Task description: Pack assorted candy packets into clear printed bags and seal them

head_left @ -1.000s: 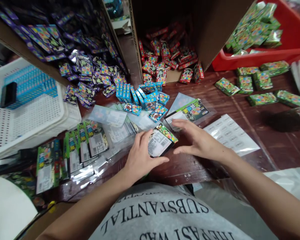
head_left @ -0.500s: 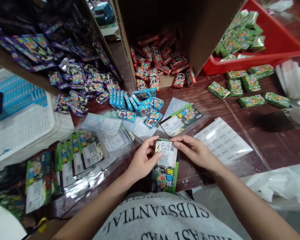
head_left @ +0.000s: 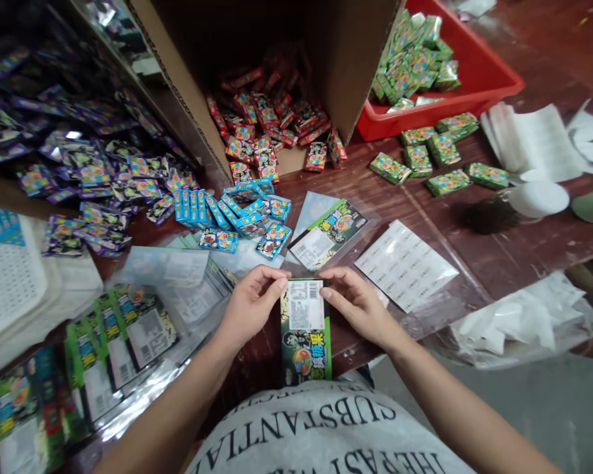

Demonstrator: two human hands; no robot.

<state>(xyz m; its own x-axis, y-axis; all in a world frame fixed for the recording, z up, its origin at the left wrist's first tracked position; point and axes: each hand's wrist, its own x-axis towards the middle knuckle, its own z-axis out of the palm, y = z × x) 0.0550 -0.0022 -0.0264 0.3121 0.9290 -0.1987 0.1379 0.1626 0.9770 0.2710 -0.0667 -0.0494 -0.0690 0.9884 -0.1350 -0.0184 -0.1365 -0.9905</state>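
Note:
A printed candy packet (head_left: pixel 304 352), black and green with a white barcode label, lies lengthwise in front of my body. My left hand (head_left: pixel 254 301) pinches its far left corner between thumb and fingers. At the far right corner my right hand (head_left: pixel 358 304) is closed, thumb on the label's edge and fingers behind. Just beyond, a similar packet (head_left: pixel 330 234) in a clear sleeve lies at a slant. Small blue candy boxes (head_left: pixel 247 214) are clustered beyond my left hand, some in an upright row.
Cardboard cartons hold red boxes (head_left: pixel 267 118) and purple boxes (head_left: pixel 89 158). Green boxes fill a red tray (head_left: pixel 479 92), with several beside it. A sticker sheet (head_left: pixel 405 263) and a white-lidded jar (head_left: pixel 538 199) lie right. Finished-looking packets (head_left: pixel 123 336) overlap at left.
The view has swung right, so the surroundings sit further left. My left thumb has moved off the label's middle to the packet's far left corner. My right hand keeps its grip.

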